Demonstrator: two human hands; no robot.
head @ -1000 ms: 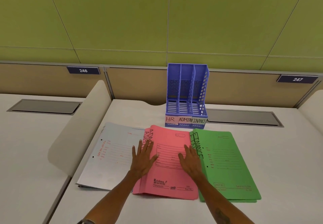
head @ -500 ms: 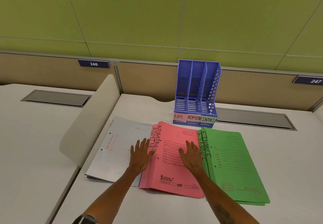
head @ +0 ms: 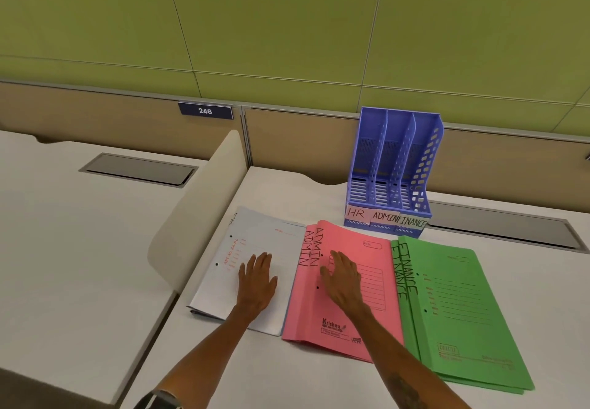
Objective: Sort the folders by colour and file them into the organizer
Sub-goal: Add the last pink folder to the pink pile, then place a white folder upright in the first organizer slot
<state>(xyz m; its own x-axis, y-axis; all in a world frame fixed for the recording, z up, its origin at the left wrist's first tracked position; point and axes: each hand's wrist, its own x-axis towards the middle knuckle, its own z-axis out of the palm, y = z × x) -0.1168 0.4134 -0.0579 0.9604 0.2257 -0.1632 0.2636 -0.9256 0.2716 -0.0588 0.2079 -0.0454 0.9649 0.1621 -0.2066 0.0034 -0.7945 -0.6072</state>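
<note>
Three stacks of folders lie side by side on the white desk: pale blue-white folders (head: 255,242) on the left, pink folders (head: 351,313) marked ADMIN in the middle, green folders (head: 463,313) marked FINANCE on the right. My left hand (head: 257,284) rests flat on the pale stack, fingers spread. My right hand (head: 343,279) lies flat on the top pink folder. Behind the folders stands the blue three-slot organizer (head: 396,169), labelled HR, ADMIN, FINANCE, with nothing in its slots.
A curved cream divider (head: 204,214) rises along the desk's left edge, with a neighbouring desk beyond it. Grey cable hatches (head: 498,230) sit in the desktop by the brown back panel. A plate (head: 205,110) reads 246.
Both hands have slid left: the left from the pink folder's edge onto the pale stack, the right from the pink-green border to the pink folder's left part. The camera has turned left.
</note>
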